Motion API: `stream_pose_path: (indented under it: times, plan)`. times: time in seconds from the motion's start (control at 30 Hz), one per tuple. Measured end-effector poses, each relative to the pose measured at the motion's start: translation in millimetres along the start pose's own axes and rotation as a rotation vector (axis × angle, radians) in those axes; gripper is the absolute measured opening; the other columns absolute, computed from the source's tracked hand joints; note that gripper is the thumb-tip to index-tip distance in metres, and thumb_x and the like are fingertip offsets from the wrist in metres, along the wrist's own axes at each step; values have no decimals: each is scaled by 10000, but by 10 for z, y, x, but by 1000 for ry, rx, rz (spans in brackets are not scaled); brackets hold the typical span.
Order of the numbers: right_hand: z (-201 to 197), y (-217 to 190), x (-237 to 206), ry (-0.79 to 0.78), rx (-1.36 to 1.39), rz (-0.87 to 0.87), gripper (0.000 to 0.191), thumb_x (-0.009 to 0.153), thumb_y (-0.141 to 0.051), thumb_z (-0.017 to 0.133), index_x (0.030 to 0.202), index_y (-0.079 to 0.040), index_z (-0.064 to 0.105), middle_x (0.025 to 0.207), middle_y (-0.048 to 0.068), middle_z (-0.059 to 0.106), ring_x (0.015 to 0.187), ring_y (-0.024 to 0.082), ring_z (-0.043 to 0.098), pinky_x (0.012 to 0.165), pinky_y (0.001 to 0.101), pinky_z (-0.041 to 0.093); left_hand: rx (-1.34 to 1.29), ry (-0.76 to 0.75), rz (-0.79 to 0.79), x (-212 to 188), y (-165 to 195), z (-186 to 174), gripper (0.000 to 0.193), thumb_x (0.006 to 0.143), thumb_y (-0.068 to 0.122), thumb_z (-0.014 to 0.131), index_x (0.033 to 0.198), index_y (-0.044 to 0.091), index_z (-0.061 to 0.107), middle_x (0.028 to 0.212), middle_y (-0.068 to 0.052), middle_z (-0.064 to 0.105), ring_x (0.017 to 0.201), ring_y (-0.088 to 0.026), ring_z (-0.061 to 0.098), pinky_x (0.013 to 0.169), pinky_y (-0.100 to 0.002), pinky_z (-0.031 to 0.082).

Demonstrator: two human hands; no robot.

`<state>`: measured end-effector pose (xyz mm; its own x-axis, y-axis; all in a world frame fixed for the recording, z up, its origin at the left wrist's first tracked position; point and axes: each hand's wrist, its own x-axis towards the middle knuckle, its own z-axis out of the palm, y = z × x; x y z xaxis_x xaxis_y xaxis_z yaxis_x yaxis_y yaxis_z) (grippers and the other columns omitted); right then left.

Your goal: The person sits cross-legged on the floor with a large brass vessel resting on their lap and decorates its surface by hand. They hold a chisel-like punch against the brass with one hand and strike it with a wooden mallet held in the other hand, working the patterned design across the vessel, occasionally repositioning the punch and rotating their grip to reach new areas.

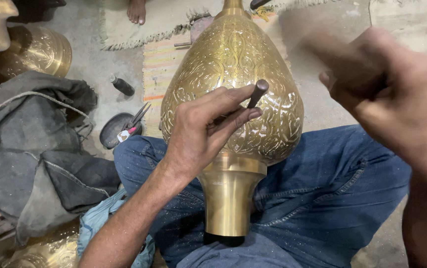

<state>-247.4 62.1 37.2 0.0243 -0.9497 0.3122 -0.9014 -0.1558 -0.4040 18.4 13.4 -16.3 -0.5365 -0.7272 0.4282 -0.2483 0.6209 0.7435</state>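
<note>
Grey cloth heap (30, 144), dark dish (114, 130) with pliers (136, 119), small black bottle (122, 86), striped mat (161, 64).

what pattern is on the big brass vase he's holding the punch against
Golden brass vase engraved all over its body with scrolling floral patterns; the neck is plain. Shows best in the head view.

The left hand (208, 126) rests against the side of the engraved brass vase (233, 74), its forearm running up from the lower left, wrist slightly bent. Its fingers (233, 94) are curled, thumb and forefinger pinching a short dark chisel (258, 93) set slanting on the vase's surface. The right hand (387, 94) is raised to the right of the vase, well off it, closed in a fist and blurred; what it grips cannot be told.
</note>
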Motion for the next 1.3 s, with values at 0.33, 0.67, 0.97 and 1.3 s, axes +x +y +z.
stream_pose_path:
  times: [0.33, 0.67, 0.97, 1.3]
  plan:
    - [-16, -53, -51, 8, 50, -38, 193, 883, 32, 741, 1051, 0, 652, 921, 155, 729, 817, 246, 733, 696, 364, 562, 33, -20, 44, 38, -29, -11, 318, 983, 162, 748, 1282, 70, 689, 1025, -64, 774, 883, -122, 763, 725, -275, 652]
    - [-24, -105, -36, 27, -254, -103, 276, 869, -77, 822, 1067, -28, 635, 844, 129, 695, 792, 263, 717, 726, 390, 573, 3, -33, 53, 52, 38, -64, 329, 1019, 179, 732, 1335, 105, 676, 1020, -44, 757, 858, -110, 739, 717, -284, 619]
    - [-38, -166, -70, 58, 49, -87, 255, 916, -11, 780, 1107, 23, 615, 967, 182, 697, 875, 259, 720, 713, 362, 581, -26, -82, -5, 30, -75, -34, 350, 983, 209, 703, 1320, 114, 680, 1019, -39, 778, 910, -119, 777, 749, -275, 673]
    - [-7, -136, -86, 19, -243, -64, 284, 891, -113, 823, 1068, -24, 620, 902, 136, 700, 831, 241, 709, 760, 375, 578, 33, -108, -10, 52, -66, -52, 357, 970, 226, 724, 1311, 125, 690, 995, -42, 781, 852, -121, 763, 724, -290, 655]
